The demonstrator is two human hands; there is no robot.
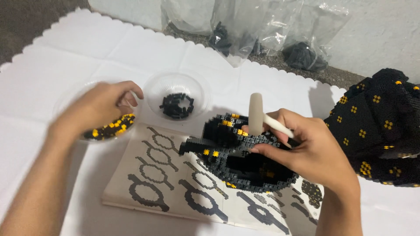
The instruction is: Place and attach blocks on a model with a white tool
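White scalloped cloth [65, 48] spread over the floor, clear bowl of black bricks [176, 98], clear plastic bags [258, 26] against the wall, large black-and-yellow brick model [380, 126] at right

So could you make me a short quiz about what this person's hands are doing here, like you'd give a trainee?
1. True or false: the left hand reaches into the bowl of black and yellow bricks.
2. What does the right hand hold? A) a small white hammer B) scissors C) a pen
3. Fill in: the black brick model sits on an open ____ of printed building steps.

Key:
1. True; the fingers curl over that clear bowl.
2. A; the hand's grip is on the handle, with the head above the model.
3. Booklet; a second clear bowl behind it holds only black bricks.
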